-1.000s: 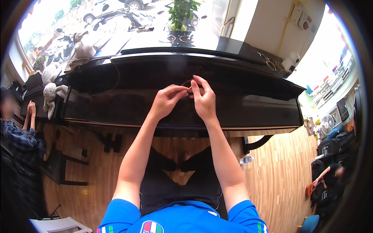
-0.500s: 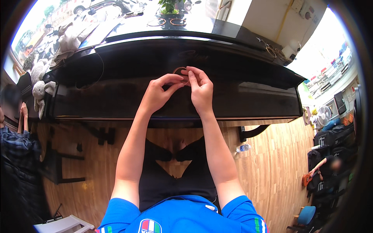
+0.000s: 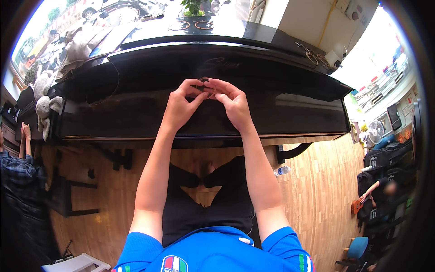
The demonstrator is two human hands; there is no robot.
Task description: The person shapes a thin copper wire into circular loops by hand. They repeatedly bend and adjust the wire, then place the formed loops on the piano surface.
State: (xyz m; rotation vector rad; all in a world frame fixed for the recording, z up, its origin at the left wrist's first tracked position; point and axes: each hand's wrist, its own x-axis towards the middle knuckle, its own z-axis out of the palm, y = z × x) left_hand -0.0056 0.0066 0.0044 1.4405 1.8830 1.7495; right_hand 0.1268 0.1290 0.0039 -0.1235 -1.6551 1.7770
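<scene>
Both my hands are raised in front of a black upright piano [image 3: 281,115], their fingertips almost meeting. Between them is a thin copper-coloured coil of string [image 3: 203,79], partly hidden by the fingers. My left hand [image 3: 180,106] pinches it from the left with thumb and fingers. From the right, my right hand [image 3: 236,104] grips it, fingers curled over and thumb beneath. Two similar rings, a left coil [image 3: 179,30] and a right coil [image 3: 204,29], lie on the piano top.
A potted plant [image 3: 195,8] stands behind the coils. Grey plush toy [image 3: 44,106] and cloth [image 3: 81,45] hang at the piano's left end. A water bottle [image 3: 283,170] lies on the wooden floor. People sit at far left and far right, the latter with a small guitar [image 3: 356,206].
My right hand has turned, its fingers now reaching further left over the coil. My left hand has shifted slightly left. The whole view has moved a little.
</scene>
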